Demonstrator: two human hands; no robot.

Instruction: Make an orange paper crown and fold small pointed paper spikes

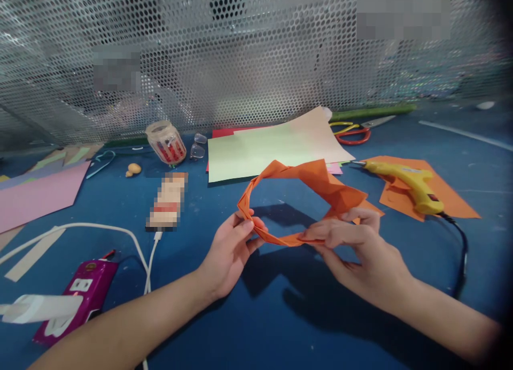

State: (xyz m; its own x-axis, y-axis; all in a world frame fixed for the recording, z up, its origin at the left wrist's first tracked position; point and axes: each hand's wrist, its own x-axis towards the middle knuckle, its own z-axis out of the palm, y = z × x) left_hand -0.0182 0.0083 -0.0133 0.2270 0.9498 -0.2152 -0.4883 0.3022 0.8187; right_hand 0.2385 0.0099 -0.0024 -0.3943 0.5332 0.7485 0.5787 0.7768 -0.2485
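Folded orange paper ring [316, 176], raised above the blue surface [200, 338]: presumably light, flexible, easily crushed. Left hand [229, 250] and right hand [360, 247] pinch its near rim, fingers closed; folded edges appear the soundest hold.

Count two hands, a left hand [233, 242] and a right hand [360, 247], on one orange paper ring [316, 175] above the worktop [232, 332]. Near the right edge, one yellow glue gun [404, 183] with one black cord [465, 247]. Toward the far edge, one jar [166, 142], one pair of glasses [197, 151], two scissor handles, one yellow and one red [355, 140], and sheets [244, 152] too overlapped to count. Between the left edge and the hands, one blurred phone [167, 202] and two strands of white cable [86, 225]. Toward the near left corner, one purple power strip [100, 276] and one white plug [56, 307].
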